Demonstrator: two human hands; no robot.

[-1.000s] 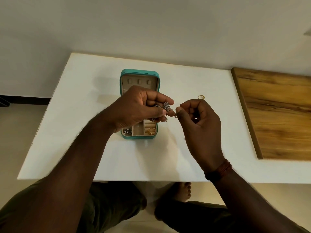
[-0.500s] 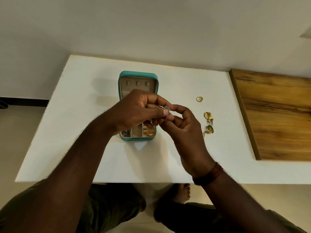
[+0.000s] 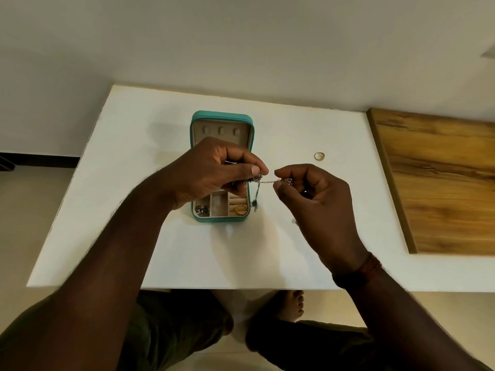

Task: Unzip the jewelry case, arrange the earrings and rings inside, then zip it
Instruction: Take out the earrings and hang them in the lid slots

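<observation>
A teal jewelry case point(image 3: 221, 119) lies open on the white table point(image 3: 134, 196), beige lining showing. A gold ring point(image 3: 241, 209) sits in its right slots and a dark silver earring point(image 3: 202, 209) in its near-left compartment. My left hand point(image 3: 211, 172) hovers over the case and pinches a silver earring point(image 3: 257, 177). My right hand point(image 3: 313, 199) pinches a second silver piece point(image 3: 288, 181). A thin chain point(image 3: 270, 181) runs between the two, and a strand dangles from the left one. Another gold ring point(image 3: 319, 156) lies on the table to the right.
A wooden board point(image 3: 442, 183) covers the table's right end. A pale wall runs behind the table. My knees and a bare foot point(image 3: 290, 303) show below the table's front edge.
My hands have drawn apart, stretching the chain between the two silver pieces. My right hand moved right and now hides the gold earrings seen on the table before.
</observation>
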